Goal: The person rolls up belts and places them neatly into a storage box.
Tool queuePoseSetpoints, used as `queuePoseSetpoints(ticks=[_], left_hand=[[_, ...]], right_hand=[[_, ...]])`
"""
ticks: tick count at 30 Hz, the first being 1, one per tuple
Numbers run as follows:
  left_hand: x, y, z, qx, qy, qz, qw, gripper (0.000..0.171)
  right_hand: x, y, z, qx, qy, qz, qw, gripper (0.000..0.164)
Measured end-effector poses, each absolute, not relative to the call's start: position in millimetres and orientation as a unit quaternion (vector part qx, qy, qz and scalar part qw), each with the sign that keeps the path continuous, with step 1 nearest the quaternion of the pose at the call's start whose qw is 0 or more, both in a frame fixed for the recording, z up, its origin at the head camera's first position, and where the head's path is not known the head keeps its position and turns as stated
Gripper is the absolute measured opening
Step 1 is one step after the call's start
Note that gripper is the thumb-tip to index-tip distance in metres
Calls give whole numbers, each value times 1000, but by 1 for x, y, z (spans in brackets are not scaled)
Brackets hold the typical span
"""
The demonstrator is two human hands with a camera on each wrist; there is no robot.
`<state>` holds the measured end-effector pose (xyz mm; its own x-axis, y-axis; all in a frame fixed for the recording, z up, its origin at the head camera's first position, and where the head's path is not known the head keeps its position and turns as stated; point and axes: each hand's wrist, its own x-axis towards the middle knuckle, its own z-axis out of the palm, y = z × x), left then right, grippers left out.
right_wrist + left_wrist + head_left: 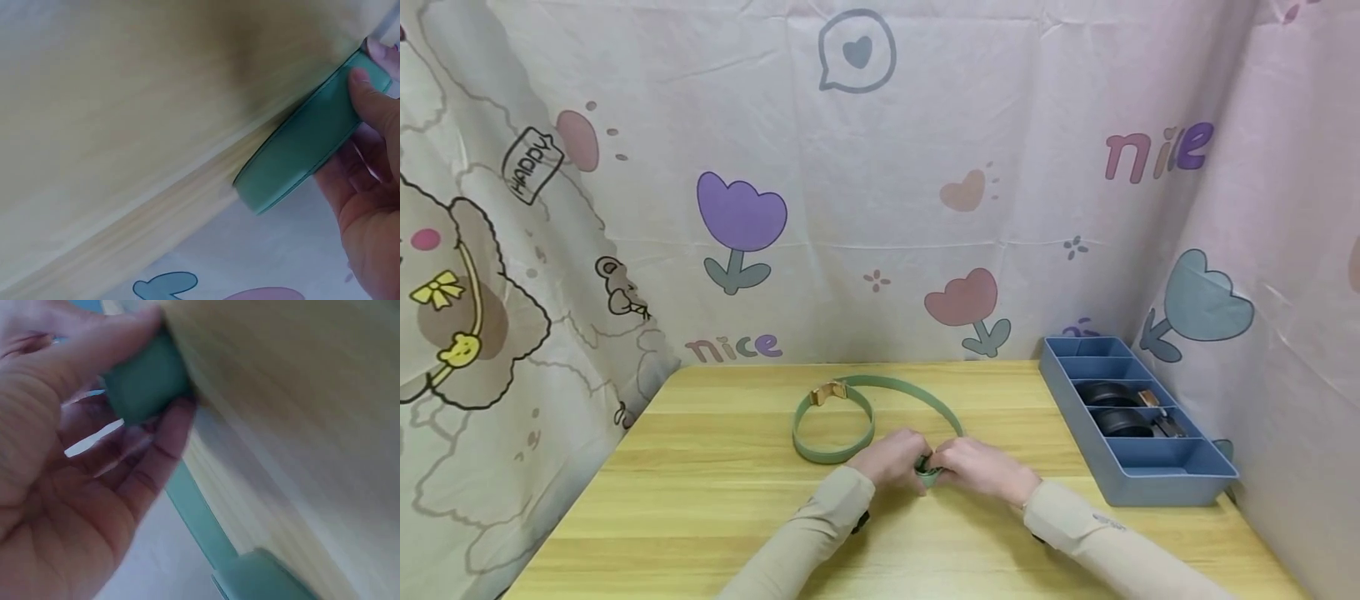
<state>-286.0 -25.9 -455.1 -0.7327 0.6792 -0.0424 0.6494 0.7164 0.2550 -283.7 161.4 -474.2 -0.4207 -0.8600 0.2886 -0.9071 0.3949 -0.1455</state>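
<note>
A green belt with a gold buckle stands on edge on the wooden table. Its buckle end forms a wide loop at the left, and the strap arcs round to the right toward both hands. My left hand pinches a small coil of the belt between thumb and fingers. Close beside it, my right hand pinches the same strap between thumb and fingers. Within the coil, the belt's tip is mostly hidden by the fingers.
At the right of the table stands a blue divided box. Two rolled black belts with buckles lie in its middle compartments. A printed curtain hangs behind the table and along both sides.
</note>
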Motion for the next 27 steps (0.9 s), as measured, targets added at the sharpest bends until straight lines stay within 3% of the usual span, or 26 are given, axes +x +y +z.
queuePoseSetpoints(ticks=[4,12,20,27], left_hand=[[-285,-27,-460,368,917,144,52,26],[-286,-31,-459,387,909,140,63,18],[-283,-36,-460,361,918,154,55,19],[-282,-33,-455,357,924,121,65,23]], right_hand=[[-282,158,-474,515,-843,133,83,18],[-278,158,-470,526,-837,133,78,7],[-272,150,-469,499,-854,110,100,28],[-271,152,-472,493,-858,97,105,16]])
